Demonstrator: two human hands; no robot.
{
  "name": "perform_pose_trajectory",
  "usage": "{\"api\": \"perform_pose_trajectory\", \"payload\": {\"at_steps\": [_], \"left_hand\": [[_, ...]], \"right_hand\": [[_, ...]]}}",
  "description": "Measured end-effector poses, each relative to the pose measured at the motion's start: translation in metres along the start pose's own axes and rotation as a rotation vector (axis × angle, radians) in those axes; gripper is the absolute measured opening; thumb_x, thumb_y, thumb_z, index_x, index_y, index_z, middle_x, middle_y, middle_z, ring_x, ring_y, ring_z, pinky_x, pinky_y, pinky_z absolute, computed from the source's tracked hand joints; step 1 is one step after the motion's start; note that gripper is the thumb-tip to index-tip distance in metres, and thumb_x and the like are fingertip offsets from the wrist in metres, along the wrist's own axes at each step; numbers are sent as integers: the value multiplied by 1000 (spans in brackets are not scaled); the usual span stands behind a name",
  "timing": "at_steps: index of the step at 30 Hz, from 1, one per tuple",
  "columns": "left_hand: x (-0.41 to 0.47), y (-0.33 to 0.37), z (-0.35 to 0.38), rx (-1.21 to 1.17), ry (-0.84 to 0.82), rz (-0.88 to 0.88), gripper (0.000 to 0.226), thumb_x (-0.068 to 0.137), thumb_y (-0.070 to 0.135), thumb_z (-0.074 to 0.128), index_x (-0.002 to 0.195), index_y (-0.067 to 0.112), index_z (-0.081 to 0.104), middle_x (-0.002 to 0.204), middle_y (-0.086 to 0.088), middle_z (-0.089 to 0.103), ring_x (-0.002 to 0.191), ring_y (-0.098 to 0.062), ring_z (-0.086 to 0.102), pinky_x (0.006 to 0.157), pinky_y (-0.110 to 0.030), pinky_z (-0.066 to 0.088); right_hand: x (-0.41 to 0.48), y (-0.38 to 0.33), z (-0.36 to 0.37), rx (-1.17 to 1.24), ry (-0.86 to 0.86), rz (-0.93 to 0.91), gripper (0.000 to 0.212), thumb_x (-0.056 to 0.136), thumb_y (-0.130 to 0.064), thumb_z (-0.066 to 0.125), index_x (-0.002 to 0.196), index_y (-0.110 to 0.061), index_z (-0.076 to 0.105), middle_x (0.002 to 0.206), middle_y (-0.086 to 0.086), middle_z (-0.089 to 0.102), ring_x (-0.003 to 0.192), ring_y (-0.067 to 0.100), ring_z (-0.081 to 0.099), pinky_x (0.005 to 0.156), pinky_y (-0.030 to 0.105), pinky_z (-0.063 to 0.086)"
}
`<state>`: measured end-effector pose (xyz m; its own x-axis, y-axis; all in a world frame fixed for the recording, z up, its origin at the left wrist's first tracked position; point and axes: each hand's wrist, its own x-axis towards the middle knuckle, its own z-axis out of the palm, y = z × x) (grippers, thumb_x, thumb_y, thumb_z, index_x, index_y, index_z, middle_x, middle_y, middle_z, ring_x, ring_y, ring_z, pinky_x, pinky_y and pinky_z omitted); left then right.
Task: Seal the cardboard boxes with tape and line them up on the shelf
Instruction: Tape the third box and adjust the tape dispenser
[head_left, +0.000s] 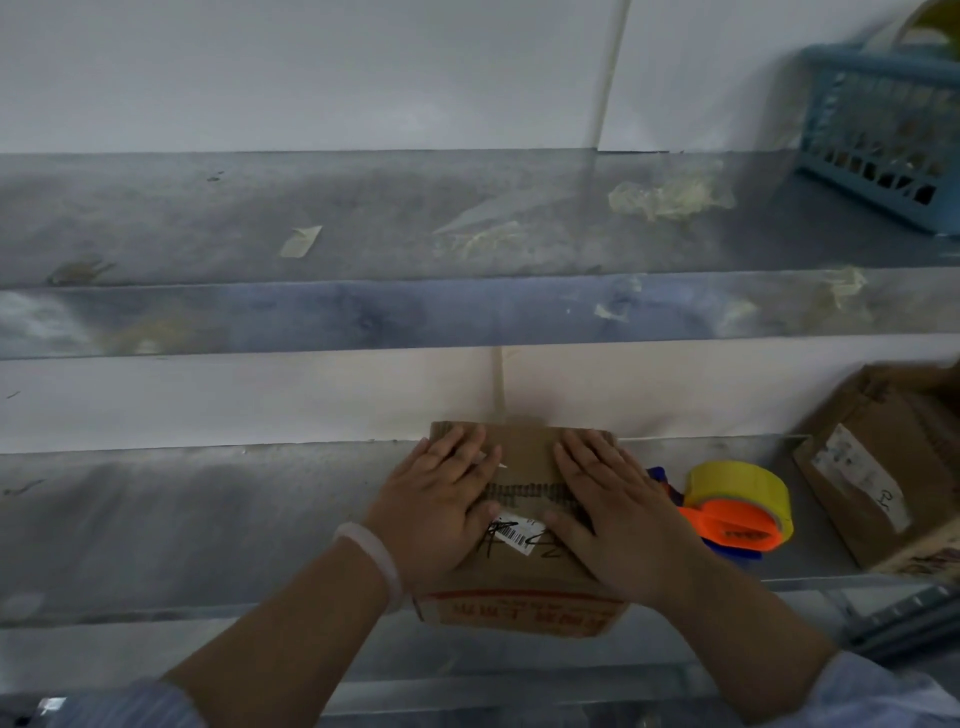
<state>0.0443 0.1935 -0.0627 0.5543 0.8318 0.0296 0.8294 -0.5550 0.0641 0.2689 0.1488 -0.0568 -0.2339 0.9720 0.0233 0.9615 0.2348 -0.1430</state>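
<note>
Lower centre: both hands, left (441, 501) and right (621, 512), press flat with straight, spread fingers on the box (524, 519), matte corrugated cardboard; glossy yellow tape (737, 506) sits just right.

The lower shelf (156, 519) bears a cardboard box (524, 571), tape dispenser (737, 512) and second box (878, 478).

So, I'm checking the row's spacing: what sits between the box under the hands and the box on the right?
In the head view, an orange tape dispenser carrying yellow tape lies on the shelf between them.
</note>
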Motion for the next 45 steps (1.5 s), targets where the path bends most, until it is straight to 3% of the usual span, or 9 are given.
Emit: {"api": "perform_pose_trajectory", "payload": {"at_steps": [6, 10, 14, 17, 23, 30, 34, 41, 45], "left_hand": [[2, -1, 7, -214, 75, -159, 72, 98, 51, 32, 151, 18, -5, 155, 8, -18, 140, -4, -22, 111, -19, -13], [-3, -4, 5, -807, 200, -294, 53, 102, 14, 40, 151, 20, 20, 153, 18, 10, 145, -2, 4, 103, 3, 1], [-8, -6, 4, -1164, 70, -495, 64, 102, 18, 41, 151, 36, 5, 146, 17, 26, 127, 0, 35, 95, 0, 25], [-5, -8, 6, -1229, 50, -517, 60, 102, 18, 41, 149, 41, 12, 132, 16, 41, 98, 11, 46, 67, 5, 38], [-7, -6, 6, -1327, 131, -599, 56, 100, 19, 44, 145, 47, 26, 123, 22, 54, 93, 9, 60, 68, -8, 45], [-20, -4, -3, -1179, 245, -773, 40, 89, 41, 61, 128, 32, 58, 119, 9, 64, 100, -9, 62, 88, -32, 52], [-38, 2, -11, -1254, 113, -722, 22, 83, 37, 70, 105, 39, 69, 95, 12, 74, 84, -5, 70, 67, -23, 57], [-76, 27, -11, -1217, 362, -862, 22, 83, 27, 71, 101, 39, 72, 93, 14, 74, 87, -5, 68, 77, -26, 54], [-120, 21, -18, -1170, 525, -1008, 16, 81, 31, 71, 91, 44, 72, 86, 21, 73, 83, 2, 67, 68, -14, 48]], "right_hand": [[4, 3, 9, 233, 14, 211, 87, 90, -65, 27, 151, -20, -15, 154, -11, -26, 141, 4, -24, 110, 23, -9], [2, 7, 11, 684, 61, 261, 73, 100, -29, 44, 153, -29, -7, 153, -24, -18, 145, 1, -6, 111, 17, 3], [-1, 10, 12, 1139, 35, 366, 73, 101, -15, 44, 151, -37, -5, 154, -18, 16, 141, 9, 25, 106, 16, 30], [0, 11, 14, 1250, 12, 431, 71, 102, -13, 43, 149, -43, 0, 139, -18, 37, 115, 2, 49, 70, -2, 42], [-1, 16, 16, 1358, 39, 509, 69, 101, -19, 44, 144, -57, 5, 105, -37, 45, 79, -13, 63, 59, 7, 49], [-9, 6, 14, 1182, 282, 453, 48, 93, -13, 57, 114, -56, 53, 104, -33, 64, 97, -9, 61, 71, 7, 47], [-15, 15, 12, 1216, 271, 468, 31, 91, -20, 61, 111, -43, 54, 110, -18, 61, 88, -10, 61, 59, 5, 47], [-21, 17, 13, 1294, 121, 320, 49, 90, -12, 60, 95, -61, 58, 101, -28, 66, 93, -10, 61, 68, 14, 51], [-11, -4, 12, 1276, 7, 224, 44, 88, -27, 65, 117, -56, 49, 114, -31, 58, 104, -8, 55, 76, 19, 49]]}}
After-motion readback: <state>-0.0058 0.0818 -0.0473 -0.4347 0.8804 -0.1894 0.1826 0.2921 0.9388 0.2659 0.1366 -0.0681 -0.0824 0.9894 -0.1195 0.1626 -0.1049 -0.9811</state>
